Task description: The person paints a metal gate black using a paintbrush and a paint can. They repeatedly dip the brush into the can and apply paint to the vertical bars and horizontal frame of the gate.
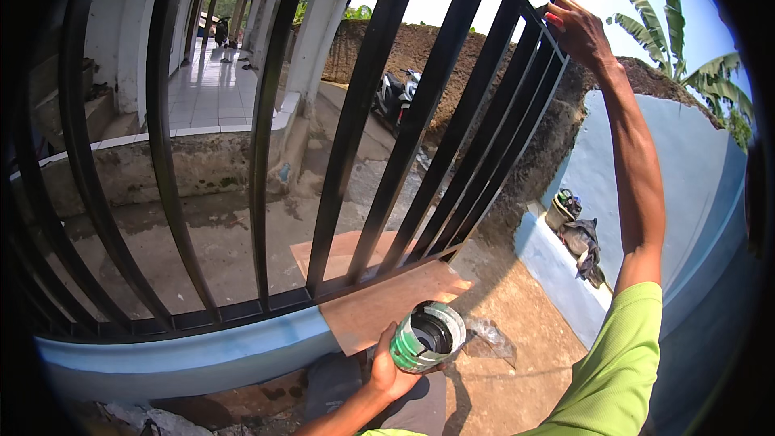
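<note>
In my left hand [390, 369], low in the middle of the view, is a small cut-open container of black paint [427, 336] with a green and white outside. My right arm reaches up, and my right hand [575, 30] is at the top corner of the black metal railing [381, 115]. A small red thing, likely a brush handle, shows between its fingers; the rest of that tool is hidden by the hand and the railing. Dark upright bars with a glossy look span the view from left to centre.
The railing stands on a light blue low wall [194, 351]. A brown board [393, 300] lies by its base. A bucket [562, 209] and a dark bag [582, 245] rest on a blue ledge at right. Behind the bars are a motorbike [396, 97] and a tiled porch [212, 91].
</note>
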`<action>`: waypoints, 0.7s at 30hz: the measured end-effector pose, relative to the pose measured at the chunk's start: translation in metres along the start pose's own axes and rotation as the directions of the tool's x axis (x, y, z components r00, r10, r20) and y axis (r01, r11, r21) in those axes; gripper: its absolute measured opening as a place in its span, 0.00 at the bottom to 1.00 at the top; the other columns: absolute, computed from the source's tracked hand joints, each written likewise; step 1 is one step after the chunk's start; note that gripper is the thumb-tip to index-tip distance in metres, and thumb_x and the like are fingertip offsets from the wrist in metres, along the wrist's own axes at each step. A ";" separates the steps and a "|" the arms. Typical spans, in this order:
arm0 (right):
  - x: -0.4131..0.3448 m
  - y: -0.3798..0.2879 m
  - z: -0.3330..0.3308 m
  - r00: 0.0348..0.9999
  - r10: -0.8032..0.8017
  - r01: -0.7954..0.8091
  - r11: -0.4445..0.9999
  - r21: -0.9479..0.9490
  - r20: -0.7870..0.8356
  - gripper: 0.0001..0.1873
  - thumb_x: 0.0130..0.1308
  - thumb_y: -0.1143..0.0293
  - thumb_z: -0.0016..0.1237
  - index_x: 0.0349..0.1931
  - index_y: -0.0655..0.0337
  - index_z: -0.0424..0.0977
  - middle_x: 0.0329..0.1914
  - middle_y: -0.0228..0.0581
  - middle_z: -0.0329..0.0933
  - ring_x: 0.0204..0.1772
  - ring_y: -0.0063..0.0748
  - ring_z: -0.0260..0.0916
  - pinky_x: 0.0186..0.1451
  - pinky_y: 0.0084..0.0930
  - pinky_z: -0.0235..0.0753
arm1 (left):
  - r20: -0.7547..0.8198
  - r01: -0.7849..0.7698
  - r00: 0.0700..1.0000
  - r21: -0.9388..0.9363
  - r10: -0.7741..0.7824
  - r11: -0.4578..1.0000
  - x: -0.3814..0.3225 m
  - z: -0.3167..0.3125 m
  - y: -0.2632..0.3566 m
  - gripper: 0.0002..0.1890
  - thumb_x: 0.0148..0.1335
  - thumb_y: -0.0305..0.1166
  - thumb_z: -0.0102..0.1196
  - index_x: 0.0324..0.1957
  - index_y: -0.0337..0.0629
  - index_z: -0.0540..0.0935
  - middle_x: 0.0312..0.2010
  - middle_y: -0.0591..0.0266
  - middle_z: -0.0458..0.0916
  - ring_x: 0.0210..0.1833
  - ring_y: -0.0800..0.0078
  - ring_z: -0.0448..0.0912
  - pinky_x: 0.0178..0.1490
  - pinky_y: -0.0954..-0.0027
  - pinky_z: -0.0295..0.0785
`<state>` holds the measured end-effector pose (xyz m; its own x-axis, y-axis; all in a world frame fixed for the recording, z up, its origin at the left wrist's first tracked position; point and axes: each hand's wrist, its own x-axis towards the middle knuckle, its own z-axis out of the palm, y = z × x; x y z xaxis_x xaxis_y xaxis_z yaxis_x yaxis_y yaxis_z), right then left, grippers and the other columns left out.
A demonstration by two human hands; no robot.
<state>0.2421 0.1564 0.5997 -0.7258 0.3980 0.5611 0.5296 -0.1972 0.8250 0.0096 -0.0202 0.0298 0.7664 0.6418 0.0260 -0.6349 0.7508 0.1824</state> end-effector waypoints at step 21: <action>0.007 0.096 0.027 0.961 0.166 -0.248 0.870 0.426 0.220 0.16 0.63 0.66 0.62 0.50 0.61 0.84 0.40 0.44 0.87 0.43 0.34 0.85 0.49 0.36 0.83 | 0.055 0.006 0.998 -0.098 -0.001 0.995 -0.004 0.004 0.002 0.36 0.76 0.63 0.34 0.69 0.44 0.72 0.62 0.51 0.80 0.61 0.51 0.81 0.58 0.40 0.79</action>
<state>0.2999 0.1649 0.6815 -0.5135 0.5466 0.6615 0.8276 0.1116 0.5502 0.0055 -0.0215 0.0340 0.7710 0.6317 0.0801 -0.6368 0.7664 0.0851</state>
